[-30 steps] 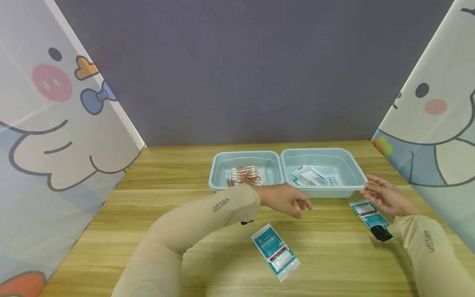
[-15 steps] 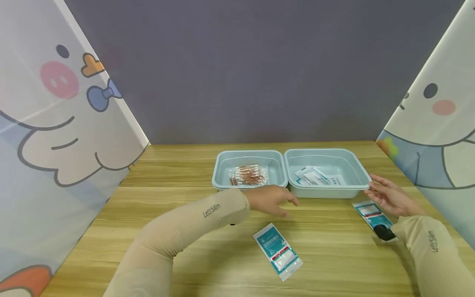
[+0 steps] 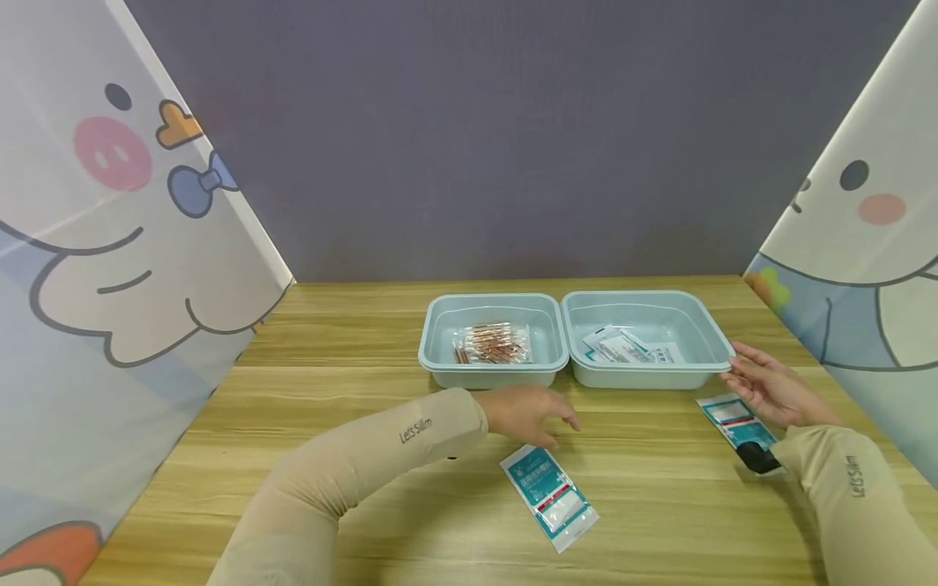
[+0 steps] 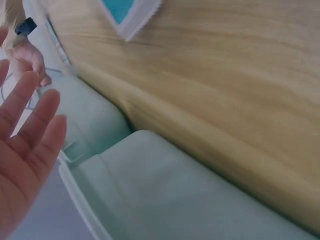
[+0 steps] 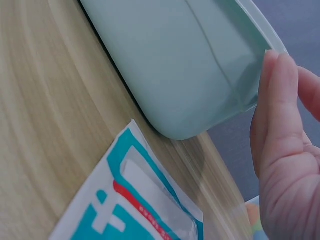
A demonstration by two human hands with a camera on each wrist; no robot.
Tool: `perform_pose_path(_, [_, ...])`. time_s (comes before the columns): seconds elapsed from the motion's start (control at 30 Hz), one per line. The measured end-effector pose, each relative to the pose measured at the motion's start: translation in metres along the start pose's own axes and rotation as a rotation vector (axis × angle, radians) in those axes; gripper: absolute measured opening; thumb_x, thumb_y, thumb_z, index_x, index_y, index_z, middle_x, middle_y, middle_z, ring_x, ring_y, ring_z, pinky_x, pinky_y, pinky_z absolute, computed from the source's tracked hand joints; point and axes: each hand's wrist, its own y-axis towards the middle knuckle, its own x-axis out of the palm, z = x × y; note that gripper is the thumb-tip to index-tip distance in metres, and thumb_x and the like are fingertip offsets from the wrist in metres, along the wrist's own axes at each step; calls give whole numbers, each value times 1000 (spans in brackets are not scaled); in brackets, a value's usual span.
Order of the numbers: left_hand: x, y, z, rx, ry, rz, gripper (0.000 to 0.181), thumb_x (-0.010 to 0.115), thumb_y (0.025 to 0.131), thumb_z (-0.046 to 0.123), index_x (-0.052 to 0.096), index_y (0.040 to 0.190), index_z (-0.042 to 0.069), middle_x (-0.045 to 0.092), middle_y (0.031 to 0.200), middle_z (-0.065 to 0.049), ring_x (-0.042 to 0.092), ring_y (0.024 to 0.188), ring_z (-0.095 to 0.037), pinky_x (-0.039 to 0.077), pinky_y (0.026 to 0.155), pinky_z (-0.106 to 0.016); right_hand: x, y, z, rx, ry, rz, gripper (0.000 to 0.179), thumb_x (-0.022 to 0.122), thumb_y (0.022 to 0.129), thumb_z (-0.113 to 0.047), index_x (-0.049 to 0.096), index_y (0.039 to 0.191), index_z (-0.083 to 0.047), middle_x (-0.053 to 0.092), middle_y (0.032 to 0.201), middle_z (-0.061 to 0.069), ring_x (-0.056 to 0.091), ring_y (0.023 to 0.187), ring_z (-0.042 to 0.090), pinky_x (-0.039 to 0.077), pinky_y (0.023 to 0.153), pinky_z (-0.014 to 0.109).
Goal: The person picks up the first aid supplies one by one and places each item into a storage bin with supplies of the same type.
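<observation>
My left hand (image 3: pixel 529 413) hovers over the table just in front of the tubs, holding nothing, fingers loosely spread. Its fingertips are near the top end of a teal-and-white dressing packet (image 3: pixel 551 498) lying flat. In the left wrist view, the left palm (image 4: pixel 25 155) and spread fingers show beside the tubs. My right hand (image 3: pixel 777 391) touches the front right corner of the right pale-blue plastic tub (image 3: pixel 645 379). In the right wrist view, its nearly straight fingers (image 5: pixel 284 95) meet the rim. A second dressing packet (image 3: pixel 735 422) lies below that hand, partly covered by the black wrist camera.
The left pale-blue tub (image 3: pixel 493 378) stands against the right one and holds clear-wrapped brown-stemmed swabs (image 3: pixel 497 342). Several small white-and-teal packets (image 3: pixel 623 346) lie in the right tub. A dark grey panel (image 3: pixel 506 146) rises behind the wooden table (image 3: pixel 344 391); printed cartoon panels flank both sides.
My left hand has drawn back left and toward me, away from the tubs. My right hand stays at the right tub's corner. The view has shifted slightly.
</observation>
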Motion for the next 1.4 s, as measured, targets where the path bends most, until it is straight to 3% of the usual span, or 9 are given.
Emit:
perform_pose_path(0.27, [9, -4, -12, 3, -17, 29, 33, 70, 88, 15, 65, 120, 10, 62, 121, -1, 55, 112, -7, 38, 95, -11, 1, 1, 0, -3, 6, 14, 39, 28, 102, 5, 62, 121, -2, 63, 105, 20, 67, 96, 30, 54, 88, 29])
perform_pose_path(0.5, [18, -6, -18, -31, 34, -42, 42, 74, 85, 21, 63, 125, 14, 60, 127, 2, 51, 118, -7, 38, 98, -13, 2, 0, 0, 8, 12, 27, 37, 31, 102, 5, 62, 119, -3, 63, 104, 21, 67, 96, 30, 54, 88, 29])
perform_pose_path(0.63, [25, -6, -20, -36, 134, -109, 50, 77, 82, 29, 61, 129, 19, 57, 131, 7, 50, 119, -5, 38, 99, -14, 2, 0, 0, 11, 5, 45, 36, 32, 102, 4, 63, 119, -3, 64, 103, 20, 67, 95, 29, 54, 87, 28])
perform_pose_path(0.77, [33, -7, -20, 3, 292, -158, 63, 80, 77, 40, 57, 133, 25, 55, 132, 10, 50, 117, -4, 38, 99, -16, 0, 0, 0, 10, 4, 36, 38, 30, 102, 5, 63, 120, -3, 63, 104, 19, 67, 96, 29, 53, 88, 28])
perform_pose_path(0.83, [34, -7, -19, 15, 324, -173, 67, 82, 74, 41, 55, 134, 28, 55, 131, 11, 49, 118, -5, 37, 100, -18, 0, 0, 0, 5, 5, 32, 38, 29, 102, 5, 62, 120, -2, 63, 104, 19, 67, 96, 30, 53, 88, 28])
perform_pose_path(1.13, [35, -7, -16, 36, 339, -197, 66, 82, 74, 41, 55, 133, 31, 56, 125, 14, 49, 113, -1, 40, 96, -19, 0, 0, -1, 1, 9, 47, 37, 31, 102, 5, 62, 119, -2, 63, 103, 19, 67, 95, 30, 54, 88, 29])
perform_pose_path(1.4, [37, -5, -15, 19, 348, -166, 64, 78, 78, 42, 53, 135, 28, 56, 127, 12, 48, 116, -1, 39, 100, -21, -1, 0, -1, 6, 32, 18, 38, 28, 103, 5, 61, 120, -1, 63, 104, 20, 66, 97, 31, 53, 89, 30])
